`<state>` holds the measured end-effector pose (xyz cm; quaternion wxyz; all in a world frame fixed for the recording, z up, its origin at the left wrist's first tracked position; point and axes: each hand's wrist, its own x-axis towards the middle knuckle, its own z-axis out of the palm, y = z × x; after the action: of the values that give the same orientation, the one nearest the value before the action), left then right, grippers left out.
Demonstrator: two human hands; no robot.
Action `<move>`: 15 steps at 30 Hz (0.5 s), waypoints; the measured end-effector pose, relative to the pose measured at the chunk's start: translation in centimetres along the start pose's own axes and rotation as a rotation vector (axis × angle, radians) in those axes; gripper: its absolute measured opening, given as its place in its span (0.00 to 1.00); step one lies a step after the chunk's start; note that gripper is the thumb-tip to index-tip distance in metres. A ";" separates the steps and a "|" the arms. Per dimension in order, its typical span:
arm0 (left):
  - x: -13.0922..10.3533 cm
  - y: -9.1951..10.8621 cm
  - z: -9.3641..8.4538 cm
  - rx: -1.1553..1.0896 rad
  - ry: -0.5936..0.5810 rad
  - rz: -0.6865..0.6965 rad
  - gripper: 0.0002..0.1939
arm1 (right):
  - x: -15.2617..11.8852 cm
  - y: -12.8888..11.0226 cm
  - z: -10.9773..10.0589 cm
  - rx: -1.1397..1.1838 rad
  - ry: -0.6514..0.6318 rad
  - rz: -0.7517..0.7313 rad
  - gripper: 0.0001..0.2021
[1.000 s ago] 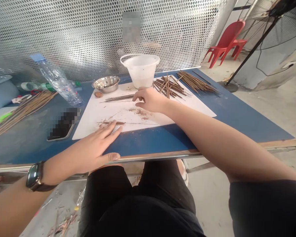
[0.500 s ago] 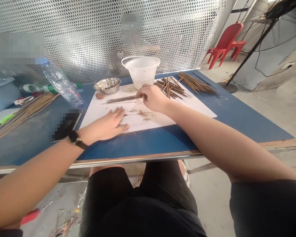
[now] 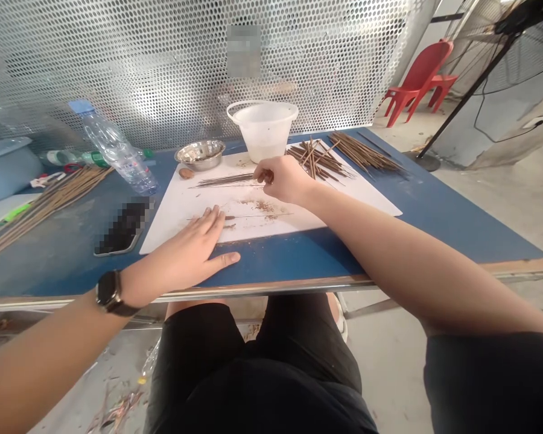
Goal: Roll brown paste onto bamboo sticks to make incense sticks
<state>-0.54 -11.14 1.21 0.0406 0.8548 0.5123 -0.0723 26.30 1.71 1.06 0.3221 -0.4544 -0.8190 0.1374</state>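
My left hand (image 3: 194, 250) lies flat with fingers spread, its fingertips on the white board (image 3: 163, 232) and its thumb over the blue table. Beneath those fingertips runs a thin stick (image 3: 271, 215) with a lump of brown paste on it. Brown crumbs (image 3: 263, 206) are scattered beside it. My right hand (image 3: 283, 179) is closed in a pinch at the right end of a row of thin dark sticks (image 3: 226, 180). What sits between its fingers is hidden. Behind it stands a white bucket (image 3: 265, 129); a brown lump (image 3: 186, 173) lies left of the row.
A metal bowl (image 3: 201, 158) is at the back. Brown-coated incense sticks (image 3: 319, 160) are piled on the board, more (image 3: 362, 150) on the blue table (image 3: 457, 223). Leftward are a phone (image 3: 125, 226), a plastic bottle (image 3: 117, 150) and a long stick bundle (image 3: 49, 208). Perforated metal rises behind.
My left hand has slid back toward me and flattened, its thumb now past the board's near edge. The coated stick shows more beyond the fingertips. My right hand stays near the row's end.
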 end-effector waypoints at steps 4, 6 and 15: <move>-2.7 -0.6 0.9 0.023 0.049 0.009 0.62 | -0.1 0.2 0.3 0.069 -0.013 -0.030 0.18; -2.8 -1.1 1.1 0.026 0.071 0.022 0.60 | -0.1 0.2 0.3 0.095 -0.034 -0.045 0.16; 4.2 -2.2 -0.9 0.051 -0.041 -0.005 0.57 | -0.5 -0.9 -1.0 0.202 -0.027 0.033 0.12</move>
<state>-0.45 -6.32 1.40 0.0292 0.8526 0.5114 -0.1031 26.56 0.73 2.10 0.3530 -0.4311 -0.7976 0.2308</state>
